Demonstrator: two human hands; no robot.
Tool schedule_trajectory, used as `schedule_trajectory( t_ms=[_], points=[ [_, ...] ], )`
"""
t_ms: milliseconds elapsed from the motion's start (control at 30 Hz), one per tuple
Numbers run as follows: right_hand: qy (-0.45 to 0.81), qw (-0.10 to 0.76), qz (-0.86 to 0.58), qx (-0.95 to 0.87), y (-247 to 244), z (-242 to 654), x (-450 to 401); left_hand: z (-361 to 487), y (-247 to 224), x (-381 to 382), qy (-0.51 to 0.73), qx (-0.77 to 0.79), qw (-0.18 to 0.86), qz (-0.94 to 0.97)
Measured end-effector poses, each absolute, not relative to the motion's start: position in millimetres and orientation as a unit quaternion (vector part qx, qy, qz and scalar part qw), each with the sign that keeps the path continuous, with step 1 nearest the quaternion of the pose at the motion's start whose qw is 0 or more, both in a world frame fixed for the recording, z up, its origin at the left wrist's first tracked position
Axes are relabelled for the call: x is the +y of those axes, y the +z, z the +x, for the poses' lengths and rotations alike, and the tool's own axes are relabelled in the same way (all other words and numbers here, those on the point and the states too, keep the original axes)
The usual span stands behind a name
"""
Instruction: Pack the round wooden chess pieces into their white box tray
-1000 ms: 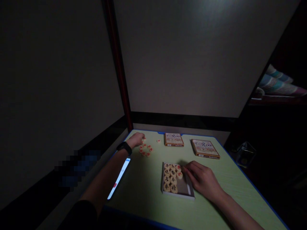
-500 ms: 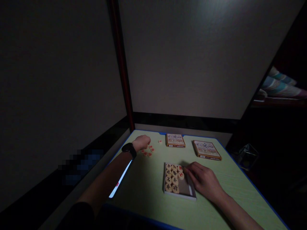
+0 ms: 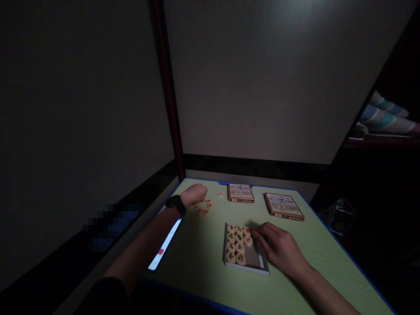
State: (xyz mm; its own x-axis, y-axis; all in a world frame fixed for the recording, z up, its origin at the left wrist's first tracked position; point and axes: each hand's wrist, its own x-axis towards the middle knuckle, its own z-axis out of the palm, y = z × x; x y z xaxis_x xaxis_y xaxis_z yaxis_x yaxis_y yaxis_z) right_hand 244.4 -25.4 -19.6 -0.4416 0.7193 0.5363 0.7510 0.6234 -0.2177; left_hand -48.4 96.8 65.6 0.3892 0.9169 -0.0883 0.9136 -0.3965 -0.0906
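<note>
An open shallow box (image 3: 254,259) holds Chinese chess pieces with black characters in its left columns and red-marked ones at the upper right. My right hand (image 3: 280,246) is at the box's right side, thumb and fingertips pinched on a Chinese chess piece (image 3: 253,233) that is partly covered. Farther off to the left, my left hand (image 3: 194,194) is closed above the table, with its fingertips turned away from view. Beside it lie several loose red-marked chess pieces (image 3: 205,212), and one more piece (image 3: 219,194) sits apart to its right.
Two flat printed boxes, one near the back edge (image 3: 240,192) and a larger one at the right (image 3: 284,205), lie on the green table (image 3: 203,262). A lit tablet or phone (image 3: 166,245) is under my left forearm. Walls stand behind and left.
Both hands stay nearly in place. The whole view has shifted slightly, and the pieces in the box look the same.
</note>
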Motion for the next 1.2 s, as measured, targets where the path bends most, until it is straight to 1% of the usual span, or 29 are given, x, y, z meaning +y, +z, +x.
schedule_trajectory(
  t_ms=[200, 433, 767, 1000, 1200],
  points=[
    [-0.035, 0.306, -0.431, -0.848, -20.1, 244.3, -25.1, -59.5, 68.7, 85.4, 0.072, -0.538, -0.002, -0.84],
    [-0.027, 0.3, -0.428, -0.852, -18.6, 243.9, -25.3, -73.4, 51.9, 83.7, 0.103, -0.502, 0.008, -0.858],
    [-0.024, 0.302, -0.437, -0.847, -17.5, 243.6, -25.8, -80.7, 34.0, 93.3, 0.076, -0.496, 0.006, -0.865],
    [-0.02, 0.313, -0.433, -0.845, -16.7, 243.2, -25.9, -76.8, 36.6, 85.9, 0.079, -0.516, 0.003, -0.853],
    [-0.029, 0.305, -0.434, -0.847, -17.5, 243.4, -26.0, -73.2, 46.8, 79.2, 0.088, -0.515, 0.004, -0.852]
  ],
)
